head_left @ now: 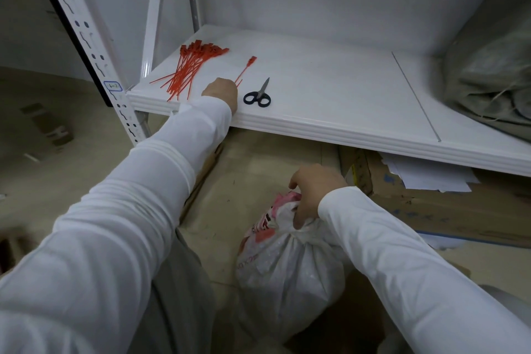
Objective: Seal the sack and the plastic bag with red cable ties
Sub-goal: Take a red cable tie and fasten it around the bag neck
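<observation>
Sleeves: the white left sleeve point(129, 210) fills the near left; the right one point(416, 253) crosses the near right.
Plastic bag: the white bag with pink print point(287, 261) sits on the floor at near centre, below the shelf edge, with its neck gathered into a twist.
Right hand: the right hand point(311, 195) has its fingers curled round the bag's bunched neck, grasping it.
Left hand: the left hand point(220, 92) reaches onto the shelf, knuckles toward the camera. It is at the tail of the single tie, but the fingers are hidden, so I cannot tell whether they grasp it.
Single tie: one red cable tie point(247, 69) lies flat, head pointing far.
Tie bundle: a loose pile of red cable ties point(189, 69) lies just left of the hand.
Scissors: black-handled scissors point(257, 95) lie just right of the hand.
Sack: the grey-green sack point(494, 72) lies on the shelf at far right.
Shelf: a white shelf board point(330, 89).
Below the shelf: a cardboard box point(431, 201) holding white papers point(425, 175).
</observation>
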Demonstrator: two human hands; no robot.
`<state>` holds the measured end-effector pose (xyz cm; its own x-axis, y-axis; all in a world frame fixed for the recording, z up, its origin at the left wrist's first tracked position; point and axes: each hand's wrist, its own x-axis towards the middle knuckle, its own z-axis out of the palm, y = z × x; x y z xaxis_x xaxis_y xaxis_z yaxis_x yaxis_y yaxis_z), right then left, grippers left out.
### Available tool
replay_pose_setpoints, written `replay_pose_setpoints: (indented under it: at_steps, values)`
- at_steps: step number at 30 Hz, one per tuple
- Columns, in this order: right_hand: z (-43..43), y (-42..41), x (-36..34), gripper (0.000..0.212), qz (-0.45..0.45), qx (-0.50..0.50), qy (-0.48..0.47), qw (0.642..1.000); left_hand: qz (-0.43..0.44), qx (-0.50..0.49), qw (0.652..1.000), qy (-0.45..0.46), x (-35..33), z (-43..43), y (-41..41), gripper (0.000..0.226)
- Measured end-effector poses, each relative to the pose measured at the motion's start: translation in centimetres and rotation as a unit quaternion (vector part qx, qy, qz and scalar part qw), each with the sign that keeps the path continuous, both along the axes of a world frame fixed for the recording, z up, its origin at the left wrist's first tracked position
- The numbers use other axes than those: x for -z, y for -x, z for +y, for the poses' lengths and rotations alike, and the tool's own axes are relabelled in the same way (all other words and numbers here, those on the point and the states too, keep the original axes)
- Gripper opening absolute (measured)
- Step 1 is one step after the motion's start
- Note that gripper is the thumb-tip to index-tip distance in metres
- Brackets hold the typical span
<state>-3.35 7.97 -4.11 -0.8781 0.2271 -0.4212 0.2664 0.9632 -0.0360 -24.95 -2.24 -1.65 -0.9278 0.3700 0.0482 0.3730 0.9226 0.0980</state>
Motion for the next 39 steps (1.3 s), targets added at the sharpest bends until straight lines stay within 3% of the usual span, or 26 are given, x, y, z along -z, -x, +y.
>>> replay_pose_setpoints:
  at_steps: [12, 18, 25, 27, 32, 36, 39]
  values:
    - [0.8, -2.6, 0.0, 0.076, 0.041, -0.032, 0.000, 0.999, 0.077, 0.006, 0.993, -0.092, -2.5, -0.7, -2.8, 0.015]
    - [0.7, -6.0, 0.8, 0.064, 0.104, -0.058, -0.039, 0.992, 0.045, 0.089, 0.995, -0.033, -2.4, -0.3, -9.0, 0.010]
    - [1.3, -9.9, 1.0, 0.050, 0.163, -0.047, -0.048, 0.984, -0.017, 0.219, 0.973, 0.075, 1.2, -2.4, -16.3, 0.013]
    - [1.4, -10.6, 1.2, 0.056, 0.172, -0.043, -0.050, 0.983, -0.008, 0.253, 0.962, 0.108, 1.9, -2.4, -17.7, 0.015]
    - [2.3, -11.5, 1.6, 0.098, 0.178, -0.030, -0.056, 0.982, -0.001, 0.331, 0.927, 0.179, 4.2, -2.2, -19.3, 0.017]
    - [3.3, -11.5, 1.7, 0.090, 0.175, 0.002, -0.023, 0.984, 0.019, 0.360, 0.917, 0.172, 4.9, -1.3, -19.0, 0.018]
    - [3.4, -11.4, 1.9, 0.069, 0.176, 0.016, 0.017, 0.984, 0.021, 0.376, 0.911, 0.169, 4.9, -0.6, -19.0, 0.021]
